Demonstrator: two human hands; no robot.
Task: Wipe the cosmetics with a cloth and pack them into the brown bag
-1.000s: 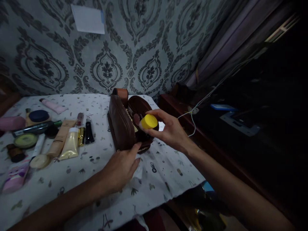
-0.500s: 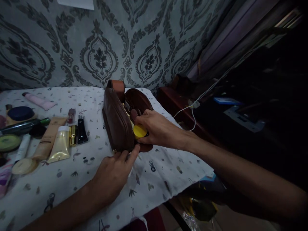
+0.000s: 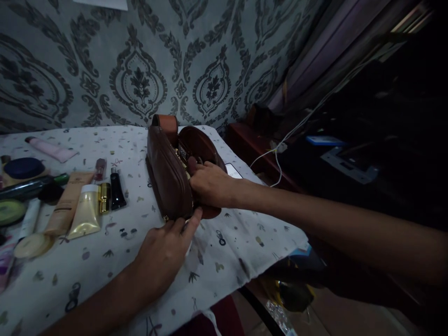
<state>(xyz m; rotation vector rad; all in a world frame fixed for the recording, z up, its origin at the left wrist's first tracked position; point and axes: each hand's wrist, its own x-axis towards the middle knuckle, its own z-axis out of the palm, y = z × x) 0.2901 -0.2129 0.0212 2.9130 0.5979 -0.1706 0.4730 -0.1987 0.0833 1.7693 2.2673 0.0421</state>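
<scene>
A brown leather bag point(image 3: 166, 170) stands unzipped on the cloth-covered table, its mouth spread apart. My left hand point(image 3: 163, 252) grips the near end of the bag by the zip, index finger stretched along the edge. Down in the bag's opening is my right hand point(image 3: 213, 184), its fingers curled and their tips hidden inside. Whatever they hold cannot be seen. Several make-up items lie to the left, among them a cream tube with a white cap point(image 3: 86, 212), a small black tube point(image 3: 117, 189) and a gold lipstick point(image 3: 104, 198).
A beige tube point(image 3: 68, 205), a navy round compact point(image 3: 24, 167) and a pink tube point(image 3: 51, 149) lie further left. A phone point(image 3: 233, 171) with a lit screen shows behind my right wrist. White cables point(image 3: 297, 133) hang beyond the table's right edge; a patterned wall rises behind.
My right hand has turned over and gone deeper into the bag. The yellow round container it held has dropped out of sight. My left hand stays on the bag.
</scene>
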